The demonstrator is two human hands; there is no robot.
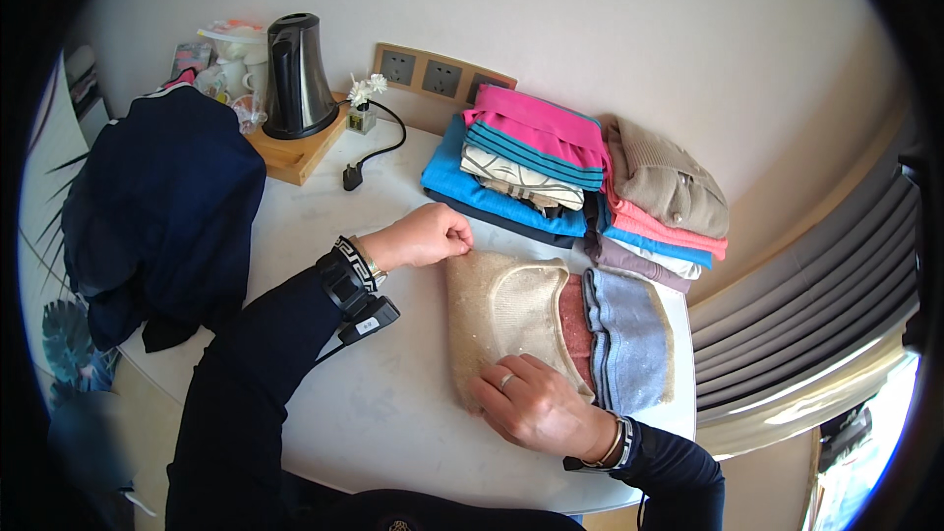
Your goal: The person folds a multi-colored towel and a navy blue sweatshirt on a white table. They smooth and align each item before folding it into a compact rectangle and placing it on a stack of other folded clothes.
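A beige knit sweater point(472, 302), folded with its ribbed scoop neckline to the right, lies on the white table. My left hand point(424, 234) pinches its far left corner between thumb and fingers. At the near left corner, the curled fingers of my right hand point(527, 405) grip the same sweater; their tips are partly hidden. Reddish knit fabric point(575, 310) shows at the sweater's neckline. Right of that sits a folded blue-grey knit section point(630, 339) with ribbed, wavy edges and a beige border. How these layers join cannot be seen.
Two piles of folded clothes, one topped by a pink garment point(535, 118), the other by a taupe knit point(664, 177), stand behind. A navy garment point(169, 199) is heaped at left. An electric kettle point(302, 81) rests on a wooden tray point(295, 166); its plug point(352, 177) lies loose.
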